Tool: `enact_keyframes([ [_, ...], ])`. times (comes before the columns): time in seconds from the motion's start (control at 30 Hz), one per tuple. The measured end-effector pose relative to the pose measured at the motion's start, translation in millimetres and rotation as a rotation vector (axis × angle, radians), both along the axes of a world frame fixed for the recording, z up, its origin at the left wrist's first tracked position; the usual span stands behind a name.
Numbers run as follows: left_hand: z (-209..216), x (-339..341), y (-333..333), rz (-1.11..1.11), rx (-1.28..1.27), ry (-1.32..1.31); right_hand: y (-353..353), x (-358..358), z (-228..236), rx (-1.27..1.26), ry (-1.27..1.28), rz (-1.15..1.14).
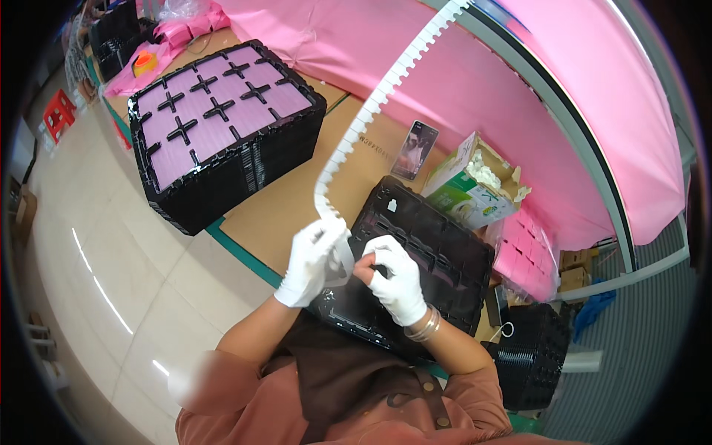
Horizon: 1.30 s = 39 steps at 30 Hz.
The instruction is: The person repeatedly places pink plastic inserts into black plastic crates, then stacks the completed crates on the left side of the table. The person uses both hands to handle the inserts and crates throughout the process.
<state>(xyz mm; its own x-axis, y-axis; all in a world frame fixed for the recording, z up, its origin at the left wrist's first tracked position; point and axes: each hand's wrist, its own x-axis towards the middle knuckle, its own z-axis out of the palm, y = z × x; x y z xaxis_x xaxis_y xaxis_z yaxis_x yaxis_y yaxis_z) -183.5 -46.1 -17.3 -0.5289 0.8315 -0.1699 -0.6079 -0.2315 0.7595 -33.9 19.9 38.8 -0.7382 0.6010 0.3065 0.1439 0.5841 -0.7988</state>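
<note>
Stool: a red stool [59, 115] is standing at ten o'clock, far off on the floor.
Floor: pale, glossy tiles [104, 259] are reflecting streaks of light at nine o'clock.
Tray stack: a black stack with pinkish-purple panels [237, 137] is resting at ten o'clock on the counter.
Counter: brown cardboard [271, 230] is covering its top at nine o'clock, a green edge showing below.
Left grip: the gloved left hand [315, 256], at eight o'clock, is pinching a white toothed strip [361, 121] near its lower end.
Strip: it is rising from beside the centre towards one o'clock.
Right grip: the gloved right hand [393, 282], at five o'clock, is curling its fingers close together; whether they are holding anything, I cannot tell.
Phone: a phone [414, 150] is glowing at one o'clock.
Tray: a black tray [445, 259] is lying at four o'clock.
Box: an open green-and-white box [475, 189] is holding white material at two o'clock.
Backdrop: pink sheeting [519, 141] is hanging at two o'clock.
</note>
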Motion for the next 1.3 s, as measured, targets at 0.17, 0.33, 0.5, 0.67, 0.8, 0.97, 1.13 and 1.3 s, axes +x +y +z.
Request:
enact_keyframes([
  [0.17, -10.8, -25.1, -11.6, 0.065, -0.076, 0.091, 14.0, 28.4, -10.7, -0.154, -0.239, 0.054],
  [0.33, -17.7, -24.1, -14.0, 0.068, -0.097, 0.095, -8.1, 34.3, -46.0, 0.143, -0.543, -0.004],
  [0.5, -21.2, -21.2, -16.7, 0.055, -0.12, 0.131, -13.4, 21.1, -39.5, 0.3, -0.64, -0.194],
  [0.67, -16.8, -15.5, -16.5, 0.047, -0.117, 0.129, -13.5, 20.5, -40.9, 0.357, -0.676, -0.157],
  [0.8, -17.9, -10.0, -18.9, -0.021, -0.12, 0.174, -20.4, 25.5, -30.8, 0.337, -0.655, -0.094],
  [0.97, 1.9, 13.3, -22.4, -0.162, -0.049, 0.222, -2.8, 15.6, -15.9, -0.539, -0.167, -0.182],
  [1.13, 9.8, 36.8, -16.5, -0.111, 0.002, 0.257, -2.2, 11.0, -18.5, -0.882, 0.165, -0.139],
  [1.3, 24.2, 22.8, -13.5, -0.289, 0.006, 0.05, -6.6, 19.8, -8.6, -0.357, 0.112, -0.149],
])
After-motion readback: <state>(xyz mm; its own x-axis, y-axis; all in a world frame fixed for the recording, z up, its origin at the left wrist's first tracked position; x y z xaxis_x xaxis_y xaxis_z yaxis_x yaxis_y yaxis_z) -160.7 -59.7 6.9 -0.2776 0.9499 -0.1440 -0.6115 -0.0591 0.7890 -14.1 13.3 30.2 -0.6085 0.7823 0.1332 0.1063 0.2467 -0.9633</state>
